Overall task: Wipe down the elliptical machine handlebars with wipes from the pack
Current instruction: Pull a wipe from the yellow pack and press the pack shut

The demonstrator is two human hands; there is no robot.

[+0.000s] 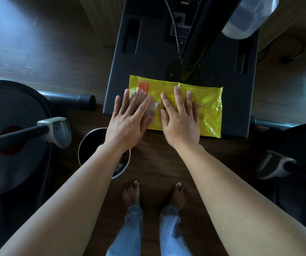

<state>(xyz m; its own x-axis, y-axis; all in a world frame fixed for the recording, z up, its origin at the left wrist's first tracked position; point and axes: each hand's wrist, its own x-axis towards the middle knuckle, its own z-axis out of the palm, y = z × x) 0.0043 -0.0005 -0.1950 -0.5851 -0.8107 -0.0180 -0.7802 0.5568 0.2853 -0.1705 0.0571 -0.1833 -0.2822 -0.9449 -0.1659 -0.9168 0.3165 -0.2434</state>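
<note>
My palms flat on the yellow wipes pack (209, 108)
Left hand (128, 122) and right hand (180, 122) press it, fingers straight, gripping nothing; the pack lies on the dark machine base (148, 58) at 12 o'clock, a handlebar grip (56, 130) at 8.

Your left hand (128, 124) and right hand (181, 124) lie side by side, palms down, fingers (177, 95) straight and spread. Both bare forearms (74, 191) reach forward, converging, with thumbs turned toward each other.
</note>
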